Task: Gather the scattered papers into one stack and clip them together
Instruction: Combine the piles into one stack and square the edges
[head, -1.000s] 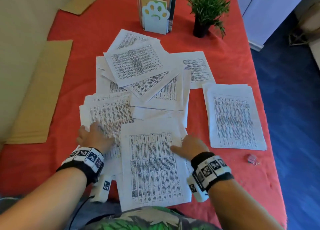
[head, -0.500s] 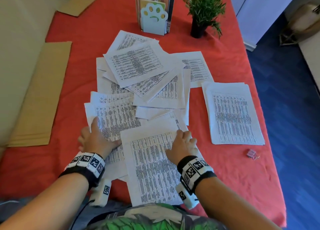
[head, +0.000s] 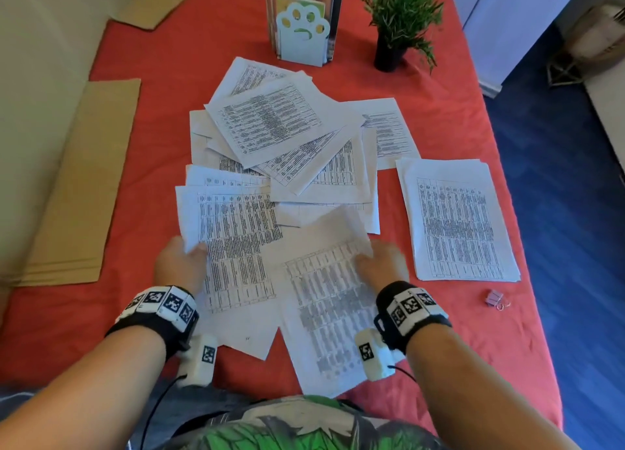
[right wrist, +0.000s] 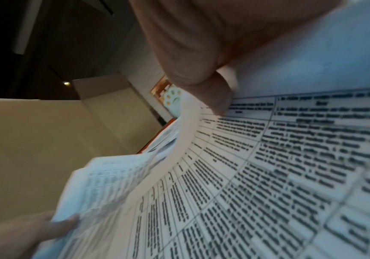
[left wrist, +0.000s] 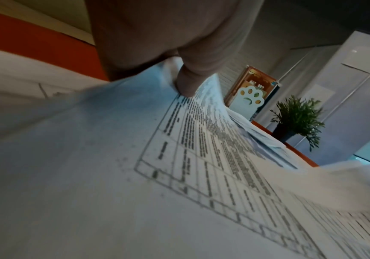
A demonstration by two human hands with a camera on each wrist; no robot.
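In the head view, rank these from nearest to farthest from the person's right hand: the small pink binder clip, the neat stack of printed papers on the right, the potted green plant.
From the right hand:
1. Neat stack of printed papers, just to its right.
2. Small pink binder clip, farther right, near the table's edge.
3. Potted green plant, at the far end of the table.

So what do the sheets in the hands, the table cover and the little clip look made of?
Sheets: thin matte office paper, since it curls where the left hand lifts it. Table cover: red woven cloth, going by its soft wrinkles. Clip: seemingly painted pink metal with wire loops; too small to confirm.
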